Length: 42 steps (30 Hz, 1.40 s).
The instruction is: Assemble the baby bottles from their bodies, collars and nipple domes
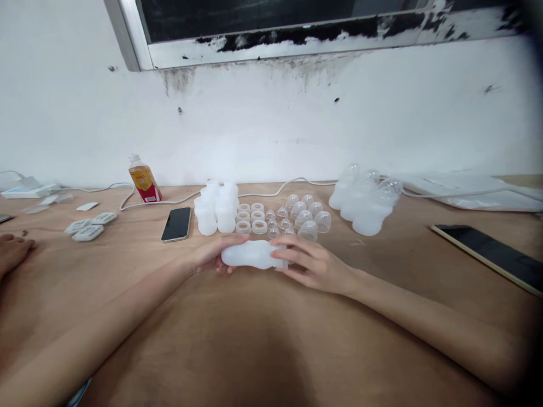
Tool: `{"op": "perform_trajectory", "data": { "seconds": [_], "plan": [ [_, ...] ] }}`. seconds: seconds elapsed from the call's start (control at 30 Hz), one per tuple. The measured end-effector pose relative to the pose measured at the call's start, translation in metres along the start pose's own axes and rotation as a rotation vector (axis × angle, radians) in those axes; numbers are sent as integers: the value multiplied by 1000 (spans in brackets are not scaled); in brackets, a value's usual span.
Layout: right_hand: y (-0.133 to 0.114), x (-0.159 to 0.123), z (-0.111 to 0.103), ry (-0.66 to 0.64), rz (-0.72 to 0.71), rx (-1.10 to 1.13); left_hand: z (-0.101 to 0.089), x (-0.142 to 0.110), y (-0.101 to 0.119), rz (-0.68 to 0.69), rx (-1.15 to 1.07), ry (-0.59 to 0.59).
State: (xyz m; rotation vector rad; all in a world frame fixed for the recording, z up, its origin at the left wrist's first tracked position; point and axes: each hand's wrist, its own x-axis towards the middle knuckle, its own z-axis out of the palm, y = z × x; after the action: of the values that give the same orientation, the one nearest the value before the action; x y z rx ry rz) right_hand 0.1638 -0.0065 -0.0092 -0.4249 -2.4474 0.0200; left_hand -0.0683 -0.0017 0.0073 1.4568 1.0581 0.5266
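Note:
A white plastic bottle (252, 254) lies on its side between my hands, just above the wooden table (263, 339). My left hand (212, 254) curls round its left end. My right hand (307, 263) pinches its right end with thumb and fingers. Just behind stand a cluster of white bottles (216, 208), rows of white rings (251, 217), small clear nipples (278, 220) and clear dome caps (307, 217).
A group of assembled capped bottles (365, 200) stands at back right. A black phone (177, 224) and an orange drink bottle (144, 180) lie left, with white cables. A dark tablet (494, 254) lies right. Another person's hand (12, 251) rests at the left edge.

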Motion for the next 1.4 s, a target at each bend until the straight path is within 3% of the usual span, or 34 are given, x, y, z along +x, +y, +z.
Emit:
{"op": "perform_trajectory", "data": {
  "seconds": [0.1, 0.23, 0.4, 0.5, 0.6, 0.7, 0.8, 0.9, 1.0, 1.17, 1.4],
  "plan": [
    [-3, 3, 1, 36, 312, 120, 1, -2, -2, 185, 161, 122],
    [-2, 7, 5, 41, 690, 470, 3, -1, -10, 597, 556, 275],
    [-1, 12, 5, -69, 957, 998, 5, -3, -21, 993, 978, 377],
    [0, 14, 1, -174, 1060, 1169, 6, -5, -25, 1131, 1172, 370],
    [2, 14, 0, -199, 1034, 1145, 7, -3, -26, 1093, 1145, 427],
    [3, 12, 0, -92, 836, 882, 8, -1, -26, 915, 1006, 496],
    [3, 9, 1, -43, 677, 548, 10, -2, -24, 767, 931, 469],
    [1, 7, 4, -34, 659, 421, 11, -4, -22, 734, 968, 438],
    [-2, 7, 5, -10, 697, 501, 12, -3, -25, 815, 1049, 480],
    [-9, 13, 3, -11, 869, 941, 8, 0, -30, 1036, 1181, 514],
    [-8, 16, 2, -83, 1079, 1200, 7, 1, -32, 1096, 1248, 501]
  ]
}}
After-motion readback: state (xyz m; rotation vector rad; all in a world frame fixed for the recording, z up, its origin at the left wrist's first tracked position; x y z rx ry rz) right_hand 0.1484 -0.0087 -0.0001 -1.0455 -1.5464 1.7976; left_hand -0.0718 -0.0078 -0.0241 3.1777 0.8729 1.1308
